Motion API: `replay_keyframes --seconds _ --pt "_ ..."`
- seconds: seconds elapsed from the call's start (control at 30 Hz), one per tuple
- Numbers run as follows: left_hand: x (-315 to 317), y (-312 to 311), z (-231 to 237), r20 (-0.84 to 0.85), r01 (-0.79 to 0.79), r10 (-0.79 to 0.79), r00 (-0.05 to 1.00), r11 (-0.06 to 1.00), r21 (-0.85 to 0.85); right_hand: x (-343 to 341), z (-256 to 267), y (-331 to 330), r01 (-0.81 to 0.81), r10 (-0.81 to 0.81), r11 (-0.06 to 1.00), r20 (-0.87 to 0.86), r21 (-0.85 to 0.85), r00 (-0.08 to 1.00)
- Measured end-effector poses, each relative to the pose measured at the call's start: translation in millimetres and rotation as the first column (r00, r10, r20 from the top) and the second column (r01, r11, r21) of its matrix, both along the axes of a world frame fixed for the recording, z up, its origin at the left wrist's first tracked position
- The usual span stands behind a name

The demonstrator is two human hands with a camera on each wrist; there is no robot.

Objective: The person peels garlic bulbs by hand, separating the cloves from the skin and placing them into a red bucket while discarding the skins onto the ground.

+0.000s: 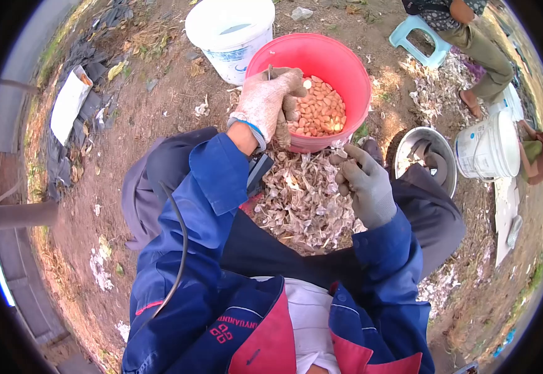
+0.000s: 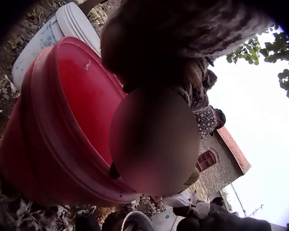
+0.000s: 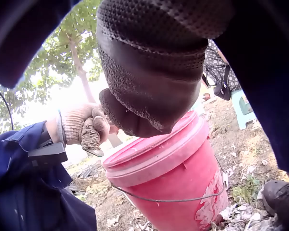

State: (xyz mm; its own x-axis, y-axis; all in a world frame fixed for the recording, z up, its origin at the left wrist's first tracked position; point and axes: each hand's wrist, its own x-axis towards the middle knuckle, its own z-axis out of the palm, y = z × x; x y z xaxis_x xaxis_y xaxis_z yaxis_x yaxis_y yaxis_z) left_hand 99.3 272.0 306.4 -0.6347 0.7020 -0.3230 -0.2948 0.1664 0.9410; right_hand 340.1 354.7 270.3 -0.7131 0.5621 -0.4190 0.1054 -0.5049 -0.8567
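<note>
My gloved left hand (image 1: 270, 103) is over the left rim of the red bucket (image 1: 357, 68), its fingers curled; whether they hold something cannot be made out. Peeled cloves (image 1: 321, 109) lie inside the bucket. To its right and nearer me, the grey-gloved right hand (image 1: 368, 190) has bent fingers, with a pale papery scrap (image 1: 338, 146) at their tips. Beneath it spreads a heap of dry skins (image 1: 302, 199). In the right wrist view the left hand (image 3: 87, 127) is curled left of the bucket (image 3: 173, 187), and the dark right glove (image 3: 149, 72) hides part of its rim.
A white bucket (image 1: 231, 53) stands behind the red one at the left. Right of my knee are a metal basin (image 1: 402, 149) and another white bucket (image 1: 486, 146). A person's leg (image 1: 493, 68) is beside a light-blue stool (image 1: 437, 59) at the back right.
</note>
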Motion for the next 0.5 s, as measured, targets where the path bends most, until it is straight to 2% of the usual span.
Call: replay_keyframes --seconds 0.03,0.07,0.1,0.17,0.2,0.23,0.3,0.33,0.4,0.47,0.5 --pt "-4 -1 3 -0.026 -0.031 0.031 0.999 0.999 -0.008 3 -2 0 -0.031 0.032 0.999 -0.026 0.023 0.999" --pt "-8 -10 7 0.125 0.047 -0.040 0.991 0.997 -0.056 5 -2 1 -0.063 0.064 0.997 -0.034 0.037 0.997" --pt "-8 -13 5 0.117 0.051 -0.044 0.992 0.997 -0.052 5 0 1 -0.059 0.061 0.997 -0.042 0.041 0.997" --pt "-5 -19 -2 0.280 -0.033 0.027 0.960 0.999 0.017 5 9 0 -0.100 0.107 0.986 -0.049 0.133 0.993" --pt "1 -25 0 0.390 -0.047 0.041 0.920 0.999 0.006 2 15 -5 -0.037 0.047 0.992 -0.084 0.118 0.995" --pt "7 -35 0 0.402 0.019 -0.027 0.915 0.999 0.026 2 20 -3 -0.035 0.046 0.992 -0.089 0.123 0.995" --pt "32 -49 2 0.369 0.162 -0.099 0.924 0.976 -0.143 1 28 -1 -0.131 0.112 0.981 0.134 0.142 0.985" --pt "47 -58 4 0.331 0.254 -0.177 0.927 0.945 -0.207 0 32 -3 -0.124 0.106 0.983 0.137 0.134 0.985" --pt "71 -76 1 0.326 0.447 -0.337 0.883 0.817 -0.365 0 37 -5 -0.113 0.090 0.984 0.161 0.137 0.983" --pt "88 -97 -17 0.339 0.613 -0.512 0.789 0.619 -0.492 1 38 -7 -0.108 0.080 0.984 0.187 0.144 0.979" --pt "97 -109 -27 0.326 0.671 -0.607 0.725 0.512 -0.536 2 35 -8 -0.087 0.066 0.985 0.141 0.149 0.988"
